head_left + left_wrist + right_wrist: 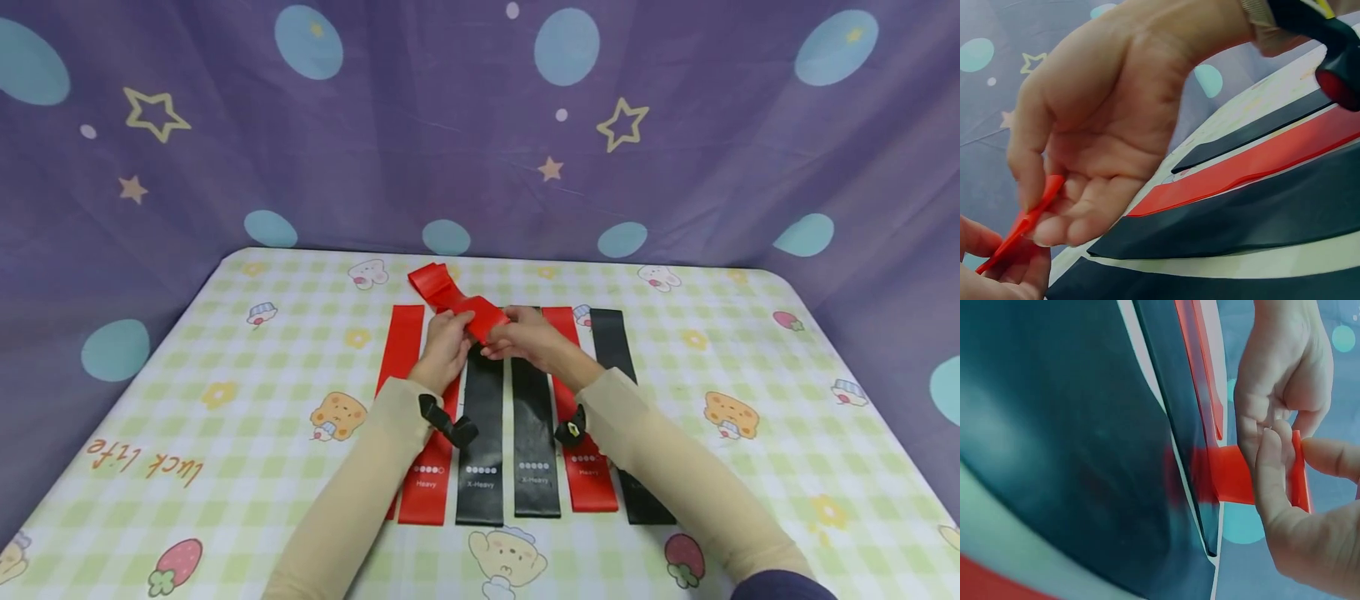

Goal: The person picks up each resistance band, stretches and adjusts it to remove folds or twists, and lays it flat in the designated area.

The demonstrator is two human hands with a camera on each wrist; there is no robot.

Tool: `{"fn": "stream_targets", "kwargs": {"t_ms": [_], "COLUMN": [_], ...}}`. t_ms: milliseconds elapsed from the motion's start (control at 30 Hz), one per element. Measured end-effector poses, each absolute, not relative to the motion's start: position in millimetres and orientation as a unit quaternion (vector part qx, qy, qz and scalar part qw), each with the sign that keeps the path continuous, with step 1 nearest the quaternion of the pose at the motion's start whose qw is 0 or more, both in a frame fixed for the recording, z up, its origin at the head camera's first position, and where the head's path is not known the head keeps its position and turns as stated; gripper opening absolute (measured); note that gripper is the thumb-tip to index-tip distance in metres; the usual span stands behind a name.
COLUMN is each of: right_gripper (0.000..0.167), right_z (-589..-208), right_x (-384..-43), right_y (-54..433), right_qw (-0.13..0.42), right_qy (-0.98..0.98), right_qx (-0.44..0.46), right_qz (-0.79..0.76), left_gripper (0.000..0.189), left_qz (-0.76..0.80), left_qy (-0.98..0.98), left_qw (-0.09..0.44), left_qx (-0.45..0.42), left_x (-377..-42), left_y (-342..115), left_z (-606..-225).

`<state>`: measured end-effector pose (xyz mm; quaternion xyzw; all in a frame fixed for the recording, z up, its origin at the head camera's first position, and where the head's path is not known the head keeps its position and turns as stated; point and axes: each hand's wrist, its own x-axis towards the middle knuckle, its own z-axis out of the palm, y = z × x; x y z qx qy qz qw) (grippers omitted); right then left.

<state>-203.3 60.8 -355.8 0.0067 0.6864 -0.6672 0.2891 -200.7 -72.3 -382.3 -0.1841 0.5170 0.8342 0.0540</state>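
Observation:
In the head view, both hands pinch a red resistance band [483, 317] above the row of bands. My left hand [445, 346] grips its near left edge, and my right hand [528, 337] grips the right end between thumb and fingers. The band's far part bends into a loop to the upper left. In the left wrist view, the right hand [1110, 119] reaches down with the red band [1029, 219] between thumb and fingers. Seen from the right wrist, the left hand [1285, 369] and right hand [1310, 537] meet at the band [1235, 475].
Flat on the checked tablecloth [247, 467] lie red bands [401, 337], including one marked Heavy [426, 496], and black bands marked X-Heavy [480, 417], side by side under the hands and forearms. A purple patterned curtain [465, 125] hangs behind the table.

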Motion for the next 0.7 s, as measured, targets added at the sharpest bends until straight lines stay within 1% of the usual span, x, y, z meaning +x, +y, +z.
{"fn": "stream_targets", "kwargs": {"t_ms": [67, 167, 233, 300, 433, 600, 700], "right_gripper": [0.051, 0.047, 0.046, 0.046, 0.047, 0.043, 0.04], "right_z": [-357, -357, -356, -356, -356, -358, -358], "right_x": [-199, -193, -188, -184, -177, -168, -161], "right_y": [62, 64, 65, 66, 66, 69, 71], "right_qw": [0.29, 0.293, 0.296, 0.298, 0.303, 0.309, 0.311], "right_qy": [0.687, 0.689, 0.689, 0.69, 0.692, 0.697, 0.704], "right_qx": [0.0, -0.009, -0.014, -0.018, -0.031, -0.054, -0.066], "right_qz": [-0.666, -0.663, -0.661, -0.659, -0.655, -0.645, -0.635], "left_gripper": [0.015, 0.034, 0.041, 0.042, 0.038, 0.041, 0.039], "left_qz": [0.831, 0.832, 0.836, 0.841, 0.848, 0.858, 0.862], "left_qy": [0.521, 0.517, 0.513, 0.507, 0.501, 0.488, 0.484], "left_qw": [0.057, 0.06, 0.059, 0.055, 0.054, 0.067, 0.072], "left_qx": [-0.188, -0.189, -0.187, -0.179, -0.165, -0.145, -0.132], "left_x": [-201, -202, -202, -202, -201, -201, -201], "left_y": [-74, -74, -74, -74, -74, -76, -79], "left_z": [-381, -379, -377, -374, -372, -369, -367]}}
